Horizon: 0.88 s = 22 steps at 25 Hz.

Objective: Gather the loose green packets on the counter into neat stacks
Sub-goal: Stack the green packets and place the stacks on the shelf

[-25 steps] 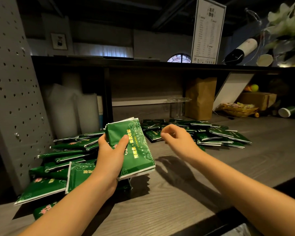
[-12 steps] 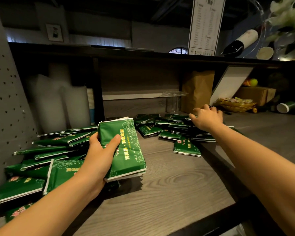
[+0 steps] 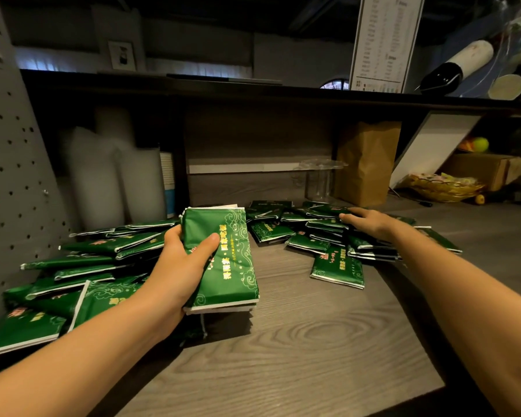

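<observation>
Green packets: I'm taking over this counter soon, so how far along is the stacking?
Done: only one squared stack, gripped in the left hand. In hand: the right hand rests flat on the scattered packets at the back right. Left: that scatter, plus the untidy heap on the left of the counter. Most of the job seems to remain.

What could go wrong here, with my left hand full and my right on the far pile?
The left hand grips a thick held stack with only the thumb across its top; adding more packets could fan it out. The right hand lies flat on the overlapping loose pile; a sweep may scatter packets or nudge the clear glass stand behind.
</observation>
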Each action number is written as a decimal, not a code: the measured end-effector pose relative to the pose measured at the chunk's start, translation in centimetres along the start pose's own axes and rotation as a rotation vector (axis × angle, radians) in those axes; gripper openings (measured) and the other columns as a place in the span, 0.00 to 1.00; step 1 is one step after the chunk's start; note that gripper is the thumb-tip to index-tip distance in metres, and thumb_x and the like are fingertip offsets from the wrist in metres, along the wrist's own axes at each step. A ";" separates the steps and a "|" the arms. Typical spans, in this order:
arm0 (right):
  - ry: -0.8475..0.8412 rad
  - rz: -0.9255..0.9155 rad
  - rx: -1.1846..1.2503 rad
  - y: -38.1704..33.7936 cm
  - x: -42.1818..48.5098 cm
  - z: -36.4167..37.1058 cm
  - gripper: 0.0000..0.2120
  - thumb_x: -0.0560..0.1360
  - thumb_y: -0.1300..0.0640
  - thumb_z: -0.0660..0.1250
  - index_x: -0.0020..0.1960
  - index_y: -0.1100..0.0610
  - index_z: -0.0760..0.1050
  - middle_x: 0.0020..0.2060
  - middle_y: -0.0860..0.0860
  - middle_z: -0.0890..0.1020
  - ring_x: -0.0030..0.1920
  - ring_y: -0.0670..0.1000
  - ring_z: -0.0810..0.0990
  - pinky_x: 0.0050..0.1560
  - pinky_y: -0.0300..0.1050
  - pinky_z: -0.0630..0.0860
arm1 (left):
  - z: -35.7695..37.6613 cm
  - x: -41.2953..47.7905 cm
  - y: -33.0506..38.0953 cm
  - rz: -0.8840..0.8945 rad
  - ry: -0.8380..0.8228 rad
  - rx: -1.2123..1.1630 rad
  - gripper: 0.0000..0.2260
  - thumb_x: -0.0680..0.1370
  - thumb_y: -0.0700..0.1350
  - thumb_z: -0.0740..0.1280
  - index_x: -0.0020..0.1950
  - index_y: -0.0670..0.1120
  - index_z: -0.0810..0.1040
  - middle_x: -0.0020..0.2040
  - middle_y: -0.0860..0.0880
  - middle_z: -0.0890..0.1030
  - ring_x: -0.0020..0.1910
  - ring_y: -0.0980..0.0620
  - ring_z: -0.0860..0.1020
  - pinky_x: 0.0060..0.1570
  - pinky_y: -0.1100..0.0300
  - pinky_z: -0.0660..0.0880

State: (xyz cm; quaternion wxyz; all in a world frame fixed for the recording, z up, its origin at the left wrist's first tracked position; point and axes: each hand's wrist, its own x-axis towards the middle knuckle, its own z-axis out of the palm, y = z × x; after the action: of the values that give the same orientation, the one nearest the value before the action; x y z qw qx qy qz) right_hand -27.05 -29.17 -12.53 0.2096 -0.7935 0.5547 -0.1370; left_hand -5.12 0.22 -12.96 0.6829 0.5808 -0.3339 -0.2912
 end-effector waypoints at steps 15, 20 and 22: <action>-0.192 -0.326 -0.084 -7.8 -7.5 3.9 0.30 0.77 0.36 0.55 0.75 0.46 0.56 0.74 0.54 0.63 0.72 0.56 0.64 0.70 0.48 0.61 | 1.5 0.9 2.0 0.076 0.039 -0.030 0.25 0.78 0.47 0.65 0.71 0.49 0.60 0.55 0.48 0.78 0.44 0.52 0.80 0.40 0.54 0.76; -0.268 -0.395 -0.054 -11.5 -8.8 5.3 0.28 0.81 0.40 0.45 0.76 0.52 0.55 0.76 0.52 0.58 0.75 0.53 0.57 0.75 0.50 0.53 | 0.0 1.4 2.7 0.105 0.110 -0.074 0.22 0.78 0.46 0.65 0.69 0.47 0.61 0.53 0.48 0.78 0.42 0.51 0.79 0.38 0.56 0.75; -0.193 -0.357 -0.093 -12.8 -8.2 5.1 0.28 0.81 0.40 0.43 0.76 0.52 0.57 0.76 0.53 0.59 0.75 0.56 0.57 0.75 0.54 0.51 | -0.9 1.6 2.7 0.114 0.137 -0.096 0.21 0.78 0.45 0.65 0.68 0.47 0.61 0.52 0.48 0.78 0.42 0.51 0.79 0.36 0.57 0.74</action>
State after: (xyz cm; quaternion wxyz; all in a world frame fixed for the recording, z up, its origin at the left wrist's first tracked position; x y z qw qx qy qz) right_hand -17.04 -16.77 -10.64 0.1974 -0.8973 0.3886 -0.0696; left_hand -3.39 -0.06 -10.23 0.7465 0.5461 -0.3047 -0.2272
